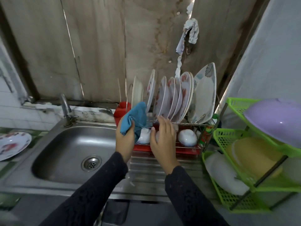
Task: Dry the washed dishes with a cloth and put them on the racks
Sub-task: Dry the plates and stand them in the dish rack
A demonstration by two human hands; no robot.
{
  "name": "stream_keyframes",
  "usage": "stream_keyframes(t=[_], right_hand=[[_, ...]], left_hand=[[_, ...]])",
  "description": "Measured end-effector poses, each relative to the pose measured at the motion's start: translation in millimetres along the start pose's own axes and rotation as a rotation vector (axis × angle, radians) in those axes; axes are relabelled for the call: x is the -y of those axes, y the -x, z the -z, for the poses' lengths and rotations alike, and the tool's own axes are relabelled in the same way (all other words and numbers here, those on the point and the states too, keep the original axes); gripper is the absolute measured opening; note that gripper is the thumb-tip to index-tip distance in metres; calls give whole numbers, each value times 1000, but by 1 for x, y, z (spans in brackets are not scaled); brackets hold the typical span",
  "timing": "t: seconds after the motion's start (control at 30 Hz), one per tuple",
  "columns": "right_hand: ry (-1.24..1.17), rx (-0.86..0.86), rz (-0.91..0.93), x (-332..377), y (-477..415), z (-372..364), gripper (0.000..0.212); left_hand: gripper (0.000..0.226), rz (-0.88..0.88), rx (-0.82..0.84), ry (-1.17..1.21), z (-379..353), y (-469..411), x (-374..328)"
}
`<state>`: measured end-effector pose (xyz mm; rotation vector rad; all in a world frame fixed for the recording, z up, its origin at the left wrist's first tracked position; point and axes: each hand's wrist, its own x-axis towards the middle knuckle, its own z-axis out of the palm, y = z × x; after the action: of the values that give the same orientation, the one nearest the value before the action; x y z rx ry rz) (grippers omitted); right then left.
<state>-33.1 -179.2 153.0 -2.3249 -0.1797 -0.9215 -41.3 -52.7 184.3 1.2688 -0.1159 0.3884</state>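
A stainless steel sink (68, 144) fills the left of the tabletop, and a green plastic lattice rack (236, 105) stands at the tabletop's right edge. Between them, on the ribbed drainboard, sits a two-tier wire dish rack with a red tray (192, 123). Its upper tier holds a row of white floral plates (185, 95) standing on edge, and white bowls (187, 137) lie upturned in the lower tier. One more floral plate (13, 144) lies flat at the tabletop's left edge, beside the sink. It looks stiff and breakable, probably slick if wet, and is best lifted by its rim with the cloth under the fingers. The soft blue cloth (135, 118) is bunched in the left hand (126, 137), whose fingers curl round it in front of the rack's left end. The right hand (162, 139) is just beside it, fingers loosely straight before the lower tier, gripping nothing that shows.
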Motion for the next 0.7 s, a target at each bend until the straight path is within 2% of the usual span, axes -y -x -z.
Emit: stream_keyframes(t=[0.37,0.53,0.7], right_hand=[[-92,208,7,129,63,-100,54],[-176,297,-5,191,96,-149,47],[-349,474,-77,241,127,-202,40]], left_hand=[[24,48,-83,-122,173,23,-31],[24,78,-152,-172,259,38,-41],[23,110,-279,-147,340,52,-52]])
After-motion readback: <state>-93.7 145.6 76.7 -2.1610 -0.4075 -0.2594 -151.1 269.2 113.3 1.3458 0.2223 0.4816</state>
